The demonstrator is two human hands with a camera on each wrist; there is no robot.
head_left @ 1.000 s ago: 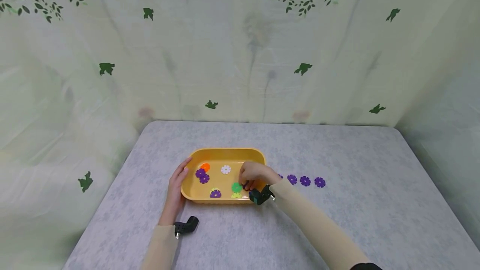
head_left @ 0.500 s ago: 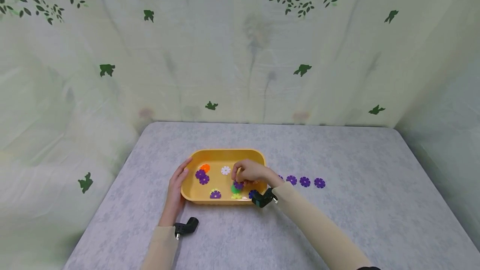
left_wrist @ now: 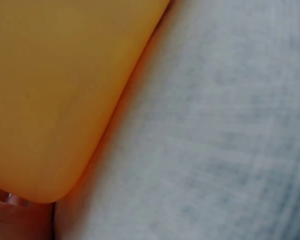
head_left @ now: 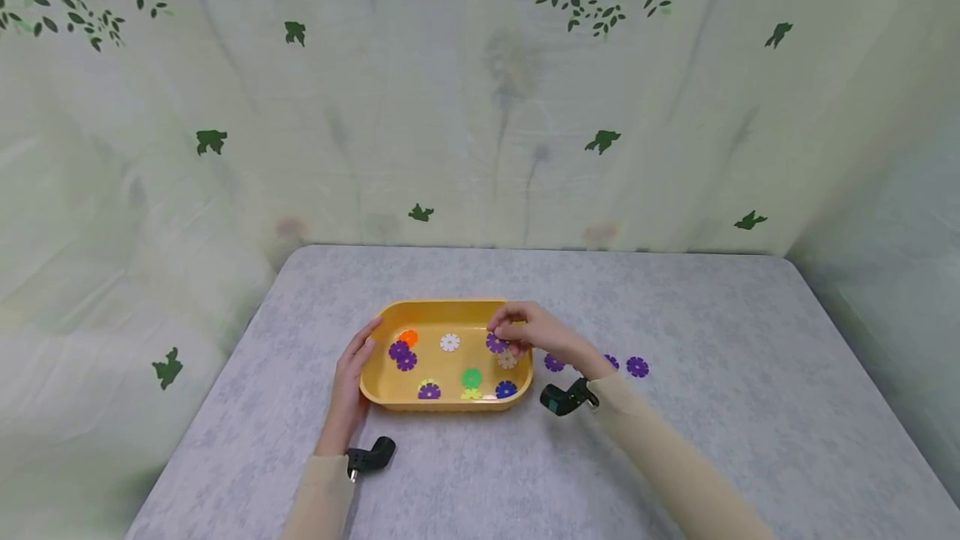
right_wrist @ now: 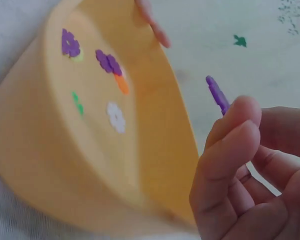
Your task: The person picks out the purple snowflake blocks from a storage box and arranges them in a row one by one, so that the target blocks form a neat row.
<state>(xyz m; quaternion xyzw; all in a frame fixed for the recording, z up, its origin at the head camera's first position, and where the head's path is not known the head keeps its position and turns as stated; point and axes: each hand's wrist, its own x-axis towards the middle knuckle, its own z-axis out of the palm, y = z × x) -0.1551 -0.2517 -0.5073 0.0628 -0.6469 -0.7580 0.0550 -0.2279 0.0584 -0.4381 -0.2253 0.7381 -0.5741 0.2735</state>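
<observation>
A purple flower-shaped disc is pinched between the fingers of the right hand, held above the right end of the yellow tray. In the right wrist view the disc is seen edge-on: thin, flat plastic w/ a notched, petal-like rim, sticking up past the fingertips. The rest of the right hand's fingers are curled inward.

The left hand is laid against the tray's left wall, fingers straight & relaxed, nothing grasped; in the left wrist view only the tray's rounded corner and a bit of skin are shown.

The tray is a shallow rounded rectangle, set on the grey mottled bench. Inside it are seen: an orange disc, two purple discs touching each other, a white disc, a green disc, a blue disc, a purple one on a yellow one near the front wall, a pale disc just under the right hand.

On the bench right of the tray, more purple discs are laid in a row, partly hidden by the right wrist. Small black cameras are worn on both wrists
</observation>
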